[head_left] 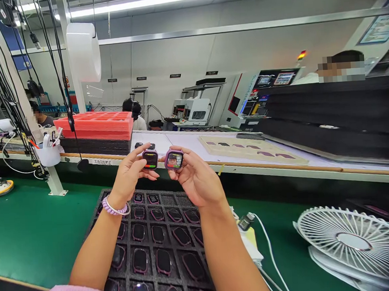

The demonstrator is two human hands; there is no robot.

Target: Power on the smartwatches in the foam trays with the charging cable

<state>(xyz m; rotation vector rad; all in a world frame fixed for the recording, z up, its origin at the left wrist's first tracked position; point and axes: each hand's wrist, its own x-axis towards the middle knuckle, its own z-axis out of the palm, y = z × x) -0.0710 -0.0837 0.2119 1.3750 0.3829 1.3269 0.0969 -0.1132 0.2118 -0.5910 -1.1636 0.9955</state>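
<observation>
Both my hands are raised over a black foam tray (147,234) that holds rows of smartwatch bodies. Between thumb and fingers, my left hand (128,176) grips a smartwatch (150,159) with a dark lit screen showing coloured bars. My right hand (199,176) holds a second, purple-framed smartwatch (174,159), its screen lit with a picture. The two watches face me side by side with a small gap between them. Just behind the left one, small dark pieces (145,146) lie on the shelf. A few of the tray's far compartments hold no watch.
A shelf (275,167) crosses behind my hands, bearing red trays (97,125), a pen cup (48,154) and a beige tray (252,150) with dark pieces. On the green bench, a white fan (353,241) and cables (269,242) are at right. Black cables hang at left; people are beyond.
</observation>
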